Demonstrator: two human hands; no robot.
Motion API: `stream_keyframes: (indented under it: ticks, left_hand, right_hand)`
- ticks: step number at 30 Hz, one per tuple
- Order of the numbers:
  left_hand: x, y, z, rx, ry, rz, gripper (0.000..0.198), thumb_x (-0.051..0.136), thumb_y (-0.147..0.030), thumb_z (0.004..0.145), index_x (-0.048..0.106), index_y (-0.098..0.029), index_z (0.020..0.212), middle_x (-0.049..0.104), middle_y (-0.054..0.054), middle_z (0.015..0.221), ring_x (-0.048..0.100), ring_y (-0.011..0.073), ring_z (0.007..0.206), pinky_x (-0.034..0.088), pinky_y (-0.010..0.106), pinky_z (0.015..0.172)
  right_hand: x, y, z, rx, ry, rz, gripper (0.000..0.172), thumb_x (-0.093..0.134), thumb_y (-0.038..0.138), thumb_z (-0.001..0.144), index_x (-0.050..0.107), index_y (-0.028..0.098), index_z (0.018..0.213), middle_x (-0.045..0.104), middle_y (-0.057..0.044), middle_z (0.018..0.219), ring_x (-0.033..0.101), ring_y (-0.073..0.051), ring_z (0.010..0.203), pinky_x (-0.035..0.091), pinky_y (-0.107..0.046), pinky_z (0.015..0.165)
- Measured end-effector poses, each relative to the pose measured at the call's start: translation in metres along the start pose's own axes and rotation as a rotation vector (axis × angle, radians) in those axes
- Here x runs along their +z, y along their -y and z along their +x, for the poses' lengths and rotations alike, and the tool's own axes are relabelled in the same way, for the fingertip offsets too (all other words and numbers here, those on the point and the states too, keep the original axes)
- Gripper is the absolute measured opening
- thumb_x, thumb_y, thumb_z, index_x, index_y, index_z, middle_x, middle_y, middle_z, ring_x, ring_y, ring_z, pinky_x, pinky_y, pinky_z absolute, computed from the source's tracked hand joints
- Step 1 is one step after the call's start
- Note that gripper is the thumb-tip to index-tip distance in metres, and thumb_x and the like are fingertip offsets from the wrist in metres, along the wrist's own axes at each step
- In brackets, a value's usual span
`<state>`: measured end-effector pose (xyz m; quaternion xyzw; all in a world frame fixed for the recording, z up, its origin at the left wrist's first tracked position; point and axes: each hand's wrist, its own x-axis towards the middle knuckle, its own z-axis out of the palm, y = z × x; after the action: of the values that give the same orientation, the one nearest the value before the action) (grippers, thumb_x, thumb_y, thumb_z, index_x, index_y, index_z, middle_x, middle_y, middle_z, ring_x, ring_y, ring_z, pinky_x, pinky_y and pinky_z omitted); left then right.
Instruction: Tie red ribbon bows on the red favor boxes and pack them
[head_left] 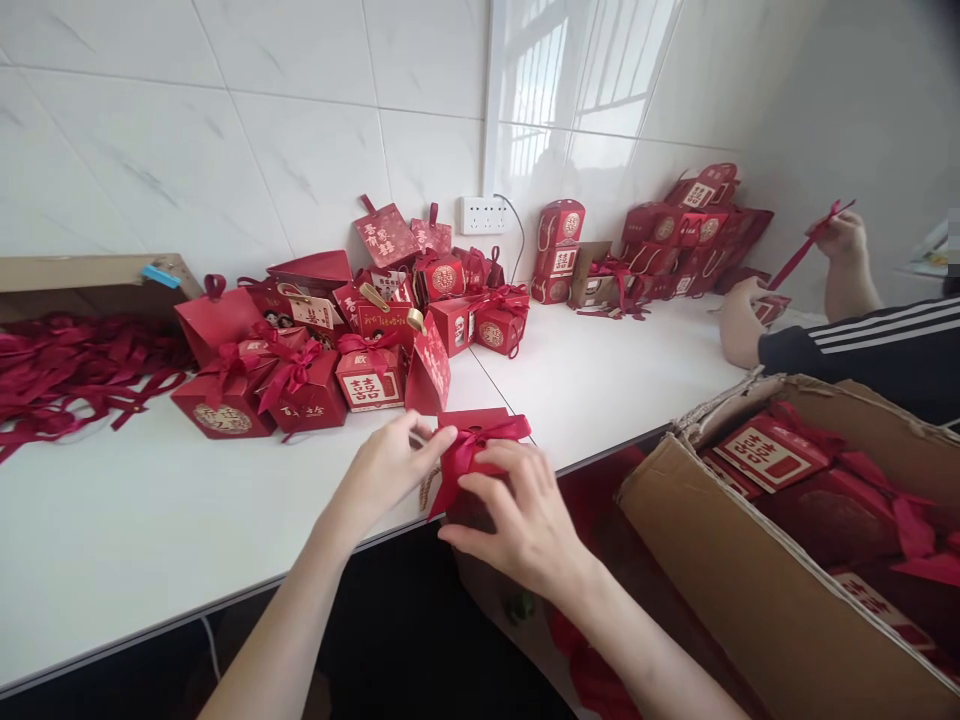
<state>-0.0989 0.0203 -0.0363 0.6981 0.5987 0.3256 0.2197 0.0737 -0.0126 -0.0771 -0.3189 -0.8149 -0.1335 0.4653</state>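
Observation:
A small red gift box (480, 440) with a red ribbon bow sits at the front edge of the white table (150, 530). My left hand (386, 470) pinches the ribbon at the box's left side. From the front and right, my right hand (525, 515) wraps its fingers around the box. Just behind them stands a cluster of finished red boxes (360, 330) tied with ribbons.
Loose red ribbons (67, 370) lie at the far left before a flat cardboard box (90, 275). An open carton (795, 540) with red boxes stands at my right. Another person's hands (750, 320) work a ribbon at the right. More red boxes (675, 240) pile by the wall.

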Motion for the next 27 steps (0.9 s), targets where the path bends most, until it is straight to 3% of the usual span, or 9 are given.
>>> stream_keyframes:
  ticks: [2,4,6,11,15,21,27]
  left_hand:
    - [-0.006,-0.004,0.01,0.148,-0.04,0.033,0.025,0.053,-0.042,0.078,0.056,-0.02,0.088,0.06,0.003,0.094,0.057,0.0199,0.092,0.044,0.03,0.08]
    - [-0.007,-0.008,0.019,0.293,0.066,0.039,0.02,0.05,-0.036,0.081,0.058,-0.021,0.091,0.059,0.004,0.103,0.054,0.0197,0.101,0.041,0.032,0.09]
    - [-0.004,-0.011,0.025,0.361,0.201,0.067,0.02,0.046,-0.034,0.084,0.062,-0.022,0.084,0.06,0.004,0.1,0.054,0.0204,0.101,0.041,0.034,0.092]
    - [0.006,-0.012,0.03,0.327,0.198,0.071,0.019,0.05,-0.035,0.08,0.062,-0.021,0.087,0.06,0.004,0.097,0.056,0.0214,0.096,0.045,0.035,0.086]
    - [0.01,-0.013,0.031,0.32,0.22,0.072,0.019,0.05,-0.032,0.08,0.064,-0.021,0.087,0.059,0.004,0.094,0.058,0.0193,0.089,0.047,0.032,0.083]
    - [0.017,-0.014,0.035,0.276,0.16,0.058,0.013,0.056,-0.029,0.075,0.064,-0.02,0.073,0.059,0.003,0.085,0.058,0.0193,0.083,0.048,0.032,0.078]
    - [0.022,-0.009,0.037,0.273,0.143,0.038,0.015,0.055,-0.03,0.075,0.066,-0.02,0.07,0.06,0.003,0.083,0.059,0.0194,0.083,0.047,0.032,0.077]
  right_hand:
    - [0.011,0.006,-0.003,-0.056,0.07,-0.09,0.023,0.061,0.027,0.081,0.056,0.019,0.102,0.058,-0.012,0.105,0.052,-0.025,0.105,0.039,-0.041,0.09]
    - [0.023,0.006,-0.005,-0.035,0.066,-0.152,0.022,0.056,0.016,0.084,0.057,0.019,0.105,0.059,-0.011,0.105,0.053,-0.023,0.107,0.037,-0.039,0.091]
    - [0.033,0.003,-0.006,-0.004,0.018,-0.147,0.022,0.052,0.011,0.085,0.058,0.019,0.104,0.062,-0.008,0.101,0.054,-0.02,0.105,0.037,-0.036,0.09]
    - [0.039,-0.002,-0.004,0.05,-0.118,-0.085,0.018,0.051,0.008,0.085,0.061,0.022,0.091,0.064,-0.002,0.087,0.059,-0.014,0.085,0.038,-0.031,0.082]
    - [0.035,-0.002,-0.002,0.041,-0.165,-0.028,0.015,0.052,0.008,0.084,0.061,0.02,0.084,0.064,-0.002,0.082,0.058,-0.014,0.082,0.04,-0.032,0.08]
    - [0.033,-0.004,-0.004,0.036,-0.124,0.044,0.019,0.05,0.008,0.085,0.062,0.023,0.084,0.063,0.001,0.077,0.057,-0.012,0.077,0.039,-0.033,0.084]
    - [0.031,-0.006,-0.004,-0.012,-0.095,0.077,0.016,0.053,0.012,0.086,0.063,0.025,0.084,0.065,0.003,0.075,0.057,-0.013,0.076,0.036,-0.036,0.09]
